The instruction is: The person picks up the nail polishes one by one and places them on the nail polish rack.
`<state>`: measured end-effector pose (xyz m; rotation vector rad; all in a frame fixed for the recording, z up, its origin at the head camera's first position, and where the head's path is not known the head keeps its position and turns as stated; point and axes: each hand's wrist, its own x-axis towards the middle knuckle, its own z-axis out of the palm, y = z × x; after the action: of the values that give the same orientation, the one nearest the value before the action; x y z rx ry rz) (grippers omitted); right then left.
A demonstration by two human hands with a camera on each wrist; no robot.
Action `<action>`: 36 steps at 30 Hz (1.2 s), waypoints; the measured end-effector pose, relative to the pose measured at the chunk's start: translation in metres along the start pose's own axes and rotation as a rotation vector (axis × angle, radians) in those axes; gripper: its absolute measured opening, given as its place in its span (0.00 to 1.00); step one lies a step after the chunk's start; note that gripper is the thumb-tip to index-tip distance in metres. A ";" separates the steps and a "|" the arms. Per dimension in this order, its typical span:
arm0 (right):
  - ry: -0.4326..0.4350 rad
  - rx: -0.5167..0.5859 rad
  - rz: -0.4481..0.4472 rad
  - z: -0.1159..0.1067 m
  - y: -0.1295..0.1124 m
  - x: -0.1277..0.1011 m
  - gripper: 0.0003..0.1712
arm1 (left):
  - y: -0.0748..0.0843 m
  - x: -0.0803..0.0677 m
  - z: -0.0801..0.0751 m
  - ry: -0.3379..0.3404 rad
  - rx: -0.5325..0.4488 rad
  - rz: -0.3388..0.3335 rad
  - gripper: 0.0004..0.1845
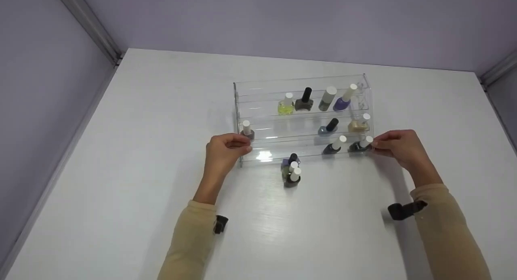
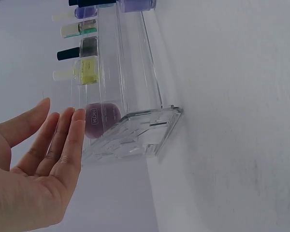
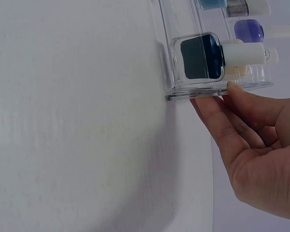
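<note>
A clear stepped display rack (image 1: pixel 282 142) stands on the white table, holding several nail polish bottles. My left hand (image 1: pixel 226 152) is at its left end, beside a mauve nail polish (image 2: pixel 103 120) with a white cap. In the left wrist view the thumb stands apart from the loosely extended fingers (image 2: pixel 67 145), with nothing gripped between them. My right hand (image 1: pixel 398 148) touches the rack's right end panel (image 3: pixel 217 92) with thumb and fingertips. Just inside that panel sits a dark teal nail polish (image 3: pixel 200 57) with a white cap.
Three nail polish bottles stand close together before the rack, the nearest a dark one (image 1: pixel 292 180). On the top tier are a yellow bottle (image 1: pixel 286 108) and a purple bottle (image 1: pixel 342 104), among others. A gold bottle (image 1: pixel 357 127) is on the middle tier. Walls border the table.
</note>
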<state>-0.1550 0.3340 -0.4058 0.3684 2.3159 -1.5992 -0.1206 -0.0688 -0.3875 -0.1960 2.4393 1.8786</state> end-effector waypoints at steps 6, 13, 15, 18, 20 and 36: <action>-0.015 0.109 -0.019 0.001 0.000 0.000 0.08 | -0.001 -0.002 0.010 -0.041 0.017 0.000 0.06; -0.006 0.084 -0.023 0.001 0.001 0.000 0.06 | -0.003 -0.002 0.020 -0.076 0.034 0.021 0.07; -0.004 0.082 -0.024 0.001 0.002 0.001 0.05 | -0.003 -0.002 0.024 -0.092 0.045 0.028 0.07; -0.007 0.085 -0.026 0.001 0.002 0.001 0.05 | -0.003 -0.001 0.029 -0.113 0.059 0.034 0.07; -0.010 0.087 -0.024 0.000 0.002 0.001 0.05 | -0.003 -0.001 0.033 -0.126 0.062 0.036 0.08; -0.013 0.074 -0.024 -0.001 0.002 0.000 0.05 | -0.001 0.002 0.055 -0.216 0.016 0.077 0.08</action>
<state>-0.1547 0.3351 -0.4074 0.3479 2.2643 -1.6977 -0.1243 -0.0163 -0.4025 0.0977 2.3468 1.8024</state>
